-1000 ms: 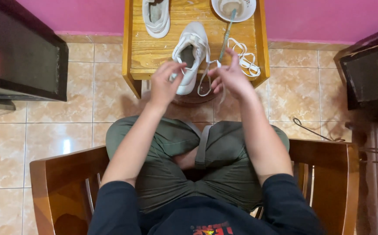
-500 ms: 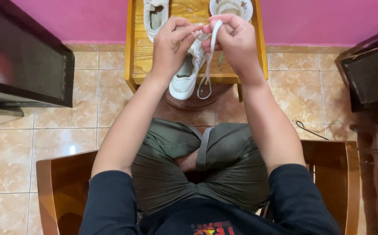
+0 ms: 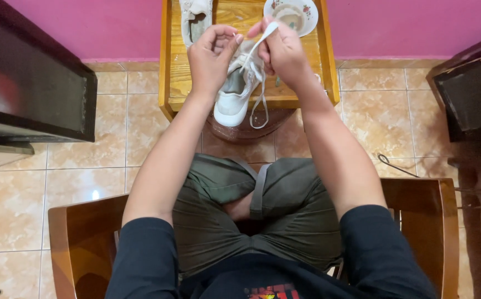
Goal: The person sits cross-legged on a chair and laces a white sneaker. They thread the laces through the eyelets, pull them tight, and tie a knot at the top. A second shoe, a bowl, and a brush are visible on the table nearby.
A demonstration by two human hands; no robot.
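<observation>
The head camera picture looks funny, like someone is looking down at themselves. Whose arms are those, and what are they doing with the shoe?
The camera sits on a person's head and looks down, so you see that person's own arms, lap and wooden chair. No machine here, just two bare hands. In front stands a small wooden table. On it lie a white shoe, a second shoe behind it, and a flowered bowl. The left hand touches the top of the white shoe. The right hand pinches a white shoelace in its fingers; a loop of lace hangs over the table edge.
</observation>
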